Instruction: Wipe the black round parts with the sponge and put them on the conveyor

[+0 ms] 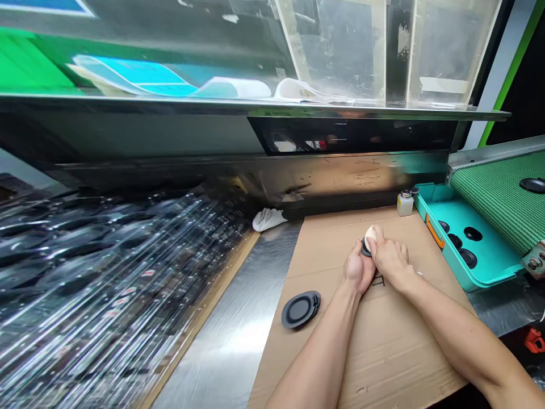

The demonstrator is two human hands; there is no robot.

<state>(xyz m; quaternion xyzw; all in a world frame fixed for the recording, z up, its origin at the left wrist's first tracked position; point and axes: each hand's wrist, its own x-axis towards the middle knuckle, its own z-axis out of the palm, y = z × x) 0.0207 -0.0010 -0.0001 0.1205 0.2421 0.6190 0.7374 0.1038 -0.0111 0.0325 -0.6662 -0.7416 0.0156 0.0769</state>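
Over the brown cardboard sheet, my left hand is closed around a small dark round part. My right hand meets it and pinches a cream-coloured pad against the part's face. The fingers of both hands are curled, and they partly hide the part. To the left of my left forearm, a small stack of dark grey round discs lies on the cardboard.
A turquoise bin with black round parts stands right, beside a green conveyor belt. A small bottle stands at the cardboard's back edge. A white glove lies back left, near stacked clear plastic trays. A metal ledge crosses above.
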